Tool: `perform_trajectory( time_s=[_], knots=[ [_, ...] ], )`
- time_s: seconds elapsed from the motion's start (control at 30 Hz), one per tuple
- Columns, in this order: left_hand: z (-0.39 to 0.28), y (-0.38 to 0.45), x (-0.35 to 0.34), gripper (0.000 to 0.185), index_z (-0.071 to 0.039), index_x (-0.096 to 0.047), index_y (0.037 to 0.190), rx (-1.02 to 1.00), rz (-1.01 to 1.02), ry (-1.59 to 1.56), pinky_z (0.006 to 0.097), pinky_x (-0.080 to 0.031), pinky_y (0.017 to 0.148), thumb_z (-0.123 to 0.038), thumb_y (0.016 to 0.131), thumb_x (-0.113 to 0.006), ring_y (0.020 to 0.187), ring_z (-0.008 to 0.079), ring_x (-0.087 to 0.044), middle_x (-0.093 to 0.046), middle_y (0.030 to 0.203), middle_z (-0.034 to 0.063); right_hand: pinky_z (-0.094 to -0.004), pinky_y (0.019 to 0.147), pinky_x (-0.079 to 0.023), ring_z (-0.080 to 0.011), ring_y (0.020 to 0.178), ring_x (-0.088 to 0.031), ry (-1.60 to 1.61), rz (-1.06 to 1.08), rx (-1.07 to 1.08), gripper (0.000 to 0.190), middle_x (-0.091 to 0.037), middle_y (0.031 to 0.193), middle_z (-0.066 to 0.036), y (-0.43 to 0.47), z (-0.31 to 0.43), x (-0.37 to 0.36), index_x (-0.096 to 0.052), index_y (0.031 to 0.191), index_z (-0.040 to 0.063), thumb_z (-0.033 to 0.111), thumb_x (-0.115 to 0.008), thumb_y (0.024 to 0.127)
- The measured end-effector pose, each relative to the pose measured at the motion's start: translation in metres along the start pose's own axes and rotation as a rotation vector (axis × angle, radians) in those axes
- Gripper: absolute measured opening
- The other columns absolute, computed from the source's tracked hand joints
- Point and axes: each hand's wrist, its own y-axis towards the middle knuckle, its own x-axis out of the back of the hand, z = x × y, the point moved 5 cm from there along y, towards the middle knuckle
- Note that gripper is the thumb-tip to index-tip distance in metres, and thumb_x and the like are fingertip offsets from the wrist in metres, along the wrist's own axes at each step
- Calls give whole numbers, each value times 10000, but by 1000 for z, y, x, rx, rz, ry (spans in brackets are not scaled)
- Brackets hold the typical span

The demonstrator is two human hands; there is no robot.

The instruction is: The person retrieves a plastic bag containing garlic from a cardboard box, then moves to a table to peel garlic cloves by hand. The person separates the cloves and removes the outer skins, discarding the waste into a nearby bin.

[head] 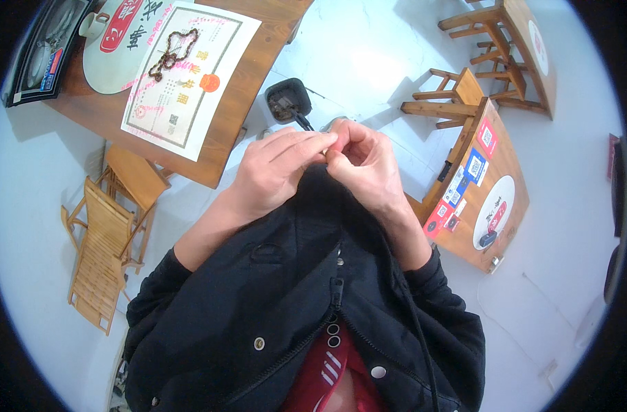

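Observation:
My left hand [275, 167] and my right hand [367, 165] meet at the fingertips in front of my chest, above the collar of a black jacket [293, 288]. A tiny pale thing [325, 152] shows between the pinched fingertips. Fingers cover most of it, so what it is cannot be told. Beyond the hands on the left, a string of dark brown beads [172, 54] lies on a printed certificate sheet [218, 38], which bears writing and a red emblem. The sheet rests on a wooden table [241, 123].
A dark waste bin [288, 100] stands on the white floor just past my hands. Left are a white cup [93, 26], a round mat [100, 67] and a bamboo chair [97, 247]. Right, a second wooden table [514, 226] carries code cards [476, 167], near a wooden stool [468, 87].

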Motion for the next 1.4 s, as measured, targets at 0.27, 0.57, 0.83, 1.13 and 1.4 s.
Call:
perform_trajectory(
  time_s=[0.27,0.57,0.83,1.13,1.4],
  knots=[
    [23,-15,-3,194,-14,-672,1142,565,-88,-651,226,-481,596,-80,965,-630,692,94,-601,-717,951,64,-217,674,-449,-53,767,-535,-28,-10,70,66,-599,817,1,2,2,-2,-568,806,20,-37,-596,824],
    [32,-12,-3,265,-31,-634,1252,694,-113,-805,189,-451,634,-103,1003,-579,720,53,-553,-661,998,46,-251,668,-476,-129,777,-611,-449,-168,236,137,-641,867,-62,2,21,9,-661,1018,8,-2,-640,883],
    [17,-7,-1,98,-5,-631,1032,410,-190,-396,250,-537,745,-14,936,-647,865,148,-670,-675,953,98,-275,595,-482,-166,674,-621,-628,-102,353,83,-623,834,-100,2,43,-8,-670,931,-5,0,-685,850],
    [1,-1,1,133,4,-630,1034,28,-112,-19,326,-571,726,11,905,-659,832,268,-689,-680,968,139,-248,522,-415,-83,574,-516,-579,-90,188,90,-563,686,-69,5,34,-3,-593,795,-5,-6,-683,794],
    [12,0,0,176,-20,-681,1081,227,-145,-299,245,-514,648,-104,926,-683,780,166,-653,-687,958,75,-193,552,-376,-17,639,-470,-31,-31,80,93,-536,723,60,9,17,0,-565,789,39,-11,-631,832]
  ],
)
